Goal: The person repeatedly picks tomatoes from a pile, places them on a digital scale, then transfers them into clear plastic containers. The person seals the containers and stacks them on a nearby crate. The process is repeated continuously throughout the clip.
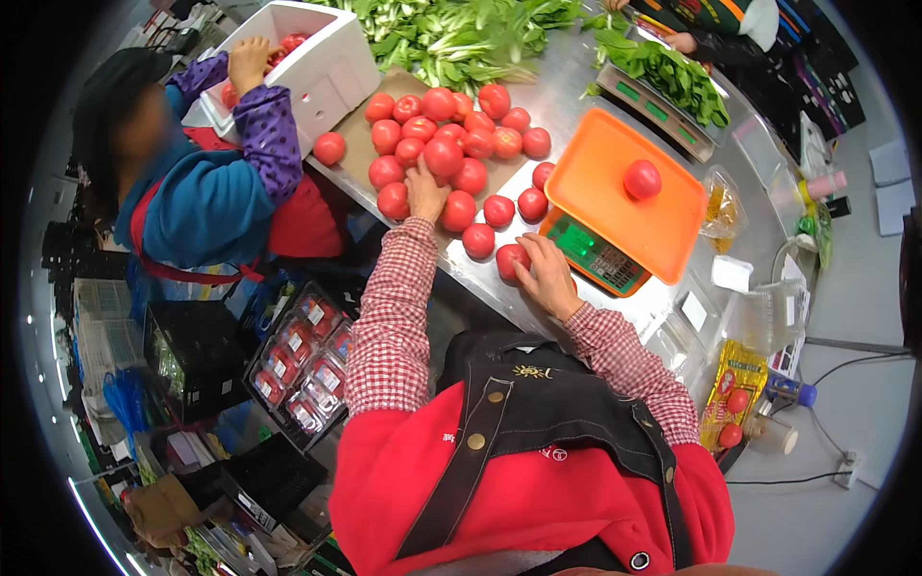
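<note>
Many red tomatoes (443,156) lie loose on brown paper and the bare metal table. My left hand (426,193) reaches into the near side of the pile, its fingers against tomatoes; whether it grips one cannot be told. Close to the scale, my right hand (545,275) has its fingers on a tomato (512,262) at the table's front edge. Another tomato, mostly hidden, shows beside that hand. The orange tray (612,209) of a digital scale bears a single tomato (642,179). Its green display (574,240) is lit.
A co-worker (209,194) at the left reaches into a white foam box (328,79) of tomatoes. Leafy greens (461,36) lie at the back; more rest on a second scale (648,108). Packed tomato trays (295,367) stand below left. Clear plastic containers (771,317) sit at right.
</note>
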Demonstrator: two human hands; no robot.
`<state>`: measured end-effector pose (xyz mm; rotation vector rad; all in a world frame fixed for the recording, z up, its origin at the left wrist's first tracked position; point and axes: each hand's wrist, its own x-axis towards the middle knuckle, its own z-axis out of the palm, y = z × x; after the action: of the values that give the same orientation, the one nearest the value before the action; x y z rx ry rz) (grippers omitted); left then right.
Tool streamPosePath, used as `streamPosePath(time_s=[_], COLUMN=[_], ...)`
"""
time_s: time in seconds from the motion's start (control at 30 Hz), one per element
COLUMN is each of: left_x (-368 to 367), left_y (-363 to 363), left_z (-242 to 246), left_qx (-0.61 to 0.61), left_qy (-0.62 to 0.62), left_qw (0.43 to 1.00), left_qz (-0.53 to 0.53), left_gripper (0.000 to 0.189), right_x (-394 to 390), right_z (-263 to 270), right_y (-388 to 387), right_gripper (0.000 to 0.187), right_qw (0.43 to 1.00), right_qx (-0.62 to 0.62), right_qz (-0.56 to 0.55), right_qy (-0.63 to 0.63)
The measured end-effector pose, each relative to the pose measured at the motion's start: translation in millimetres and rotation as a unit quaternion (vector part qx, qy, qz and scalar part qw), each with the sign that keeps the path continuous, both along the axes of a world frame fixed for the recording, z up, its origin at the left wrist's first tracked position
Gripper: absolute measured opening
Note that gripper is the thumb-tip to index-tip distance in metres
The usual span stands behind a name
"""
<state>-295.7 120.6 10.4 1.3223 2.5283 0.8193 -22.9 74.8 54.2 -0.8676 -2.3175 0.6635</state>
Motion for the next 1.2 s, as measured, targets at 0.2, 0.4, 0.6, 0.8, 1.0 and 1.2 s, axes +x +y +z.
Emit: streamPosePath(time_s=[0.2,0.4,0.6,0.8,1.0,1.2], left_x=[8.9,53.3,23.6,-75.4,-124.7,-164.6], left_y=[-19.9,-56.3,-47.0,27.3,115.7,179.9], left_z=[22.6,62.7,70.8,42.1,26.3,6.9], left_qx=[0.036,0.197,0.195,0.246,-0.049,-0.242], left_qy=[0.083,-0.099,-0.242,0.092,0.198,0.098], left_qw=[0.996,0.962,0.921,0.959,0.972,0.915], left_qz=[-0.023,-0.16,-0.234,-0.103,-0.118,-0.306], left_gripper=[0.068,0.071,0.057,0.034,0.051,0.065], right_x=[-30.5,-73.5,-44.0,45.0,77.9,83.3], right_z=[16.1,24.7,42.7,51.3,45.9,36.3], right_y=[17.0,36.0,49.9,71.9,73.6,63.8], right_gripper=[0.035,0.052,0.05,0.046,0.045,0.053], right_qw=[0.998,0.922,0.898,0.964,0.952,0.93], right_qx=[-0.004,-0.322,-0.369,-0.067,0.034,0.034], right_qz=[0.01,0.038,-0.072,-0.248,-0.299,-0.362], right_qy=[0.054,0.213,0.228,0.066,-0.047,-0.056])
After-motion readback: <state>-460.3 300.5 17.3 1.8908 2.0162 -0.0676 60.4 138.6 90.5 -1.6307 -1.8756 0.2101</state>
